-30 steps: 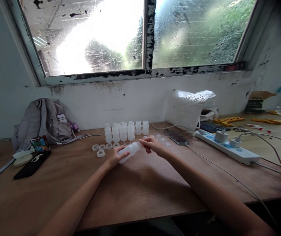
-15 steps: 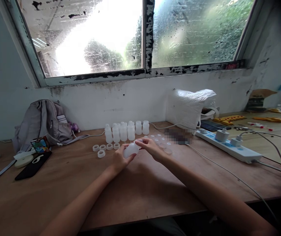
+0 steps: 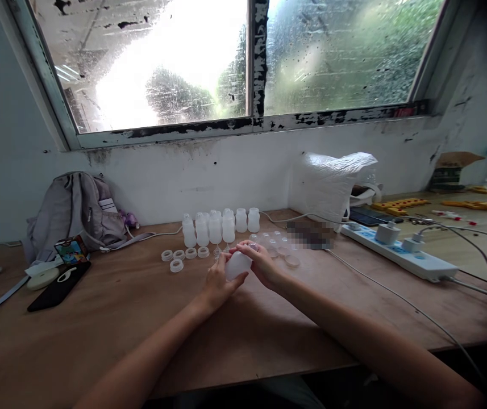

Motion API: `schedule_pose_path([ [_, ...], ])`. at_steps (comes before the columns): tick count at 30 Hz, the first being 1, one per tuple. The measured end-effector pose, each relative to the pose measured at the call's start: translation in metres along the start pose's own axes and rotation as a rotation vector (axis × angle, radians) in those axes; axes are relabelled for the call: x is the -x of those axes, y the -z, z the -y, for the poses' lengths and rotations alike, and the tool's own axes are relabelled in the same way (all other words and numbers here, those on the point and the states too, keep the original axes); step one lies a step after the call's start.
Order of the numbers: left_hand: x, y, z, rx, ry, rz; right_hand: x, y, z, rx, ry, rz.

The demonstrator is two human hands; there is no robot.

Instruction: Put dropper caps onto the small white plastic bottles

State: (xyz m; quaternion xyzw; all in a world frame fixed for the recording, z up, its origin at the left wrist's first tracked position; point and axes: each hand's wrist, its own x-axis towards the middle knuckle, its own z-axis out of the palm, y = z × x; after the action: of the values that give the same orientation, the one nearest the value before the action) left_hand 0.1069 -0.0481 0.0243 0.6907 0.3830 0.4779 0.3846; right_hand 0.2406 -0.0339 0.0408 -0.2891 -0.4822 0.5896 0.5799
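Observation:
A small white plastic bottle (image 3: 237,265) sits between both my hands above the wooden desk (image 3: 98,318). My left hand (image 3: 216,279) wraps round its lower body. My right hand (image 3: 260,262) closes over its top end, fingers curled. Just behind them stands a row of several similar white bottles (image 3: 220,226). Several white rings (image 3: 180,257) lie to the left of my hands. Several clear round caps (image 3: 283,250) lie to the right.
A grey backpack (image 3: 73,213) leans against the wall at the left, with a black phone (image 3: 58,287) and a small colourful box (image 3: 69,249) before it. A white plastic bag (image 3: 331,184) and a white power strip (image 3: 396,251) with cables lie to the right.
The bottle has turned from lying sideways to end-on toward me. Both hands have drawn closer together around it and shifted slightly right.

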Motion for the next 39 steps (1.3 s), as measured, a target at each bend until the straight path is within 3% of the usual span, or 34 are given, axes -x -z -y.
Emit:
schedule_pose_path([
  [2, -0.001, 0.003, 0.0, 0.079, 0.09, 0.054, 0.0, -0.001, -0.001, -0.018, -0.028, 0.007],
  [6, 0.0, 0.009, -0.004, 0.598, 0.489, 0.488, 0.005, -0.004, 0.007, -0.09, -0.138, 0.141],
  [8, 0.002, 0.01, -0.007, 0.686, 0.526, 0.578, 0.006, -0.006, 0.01, -0.107, -0.156, 0.165],
  [10, 0.004, 0.007, -0.009, 0.551, 0.435, 0.531, 0.006, -0.006, 0.009, -0.098, -0.142, 0.133],
  [15, 0.005, -0.006, -0.004, -0.103, 0.047, 0.14, 0.002, -0.003, -0.002, 0.017, -0.056, -0.011],
  [18, 0.005, -0.008, -0.002, -0.187, 0.013, 0.041, 0.001, -0.004, -0.003, 0.072, -0.018, -0.037],
  [20, 0.006, -0.007, -0.005, 0.018, 0.126, 0.107, 0.002, -0.007, 0.002, 0.081, -0.061, 0.0],
  [24, 0.009, 0.0, -0.015, 0.68, 0.519, 0.5, 0.007, -0.013, 0.014, 0.006, -0.151, 0.16],
  [26, 0.01, 0.004, -0.018, 0.802, 0.552, 0.58, 0.009, -0.014, 0.017, -0.031, -0.149, 0.2],
  [33, 0.009, 0.0, -0.022, 0.458, 0.334, 0.419, 0.004, -0.009, 0.008, -0.049, -0.07, 0.111],
  [39, 0.007, -0.007, -0.02, 0.129, 0.097, 0.207, 0.002, -0.009, 0.006, 0.026, -0.007, 0.092],
])
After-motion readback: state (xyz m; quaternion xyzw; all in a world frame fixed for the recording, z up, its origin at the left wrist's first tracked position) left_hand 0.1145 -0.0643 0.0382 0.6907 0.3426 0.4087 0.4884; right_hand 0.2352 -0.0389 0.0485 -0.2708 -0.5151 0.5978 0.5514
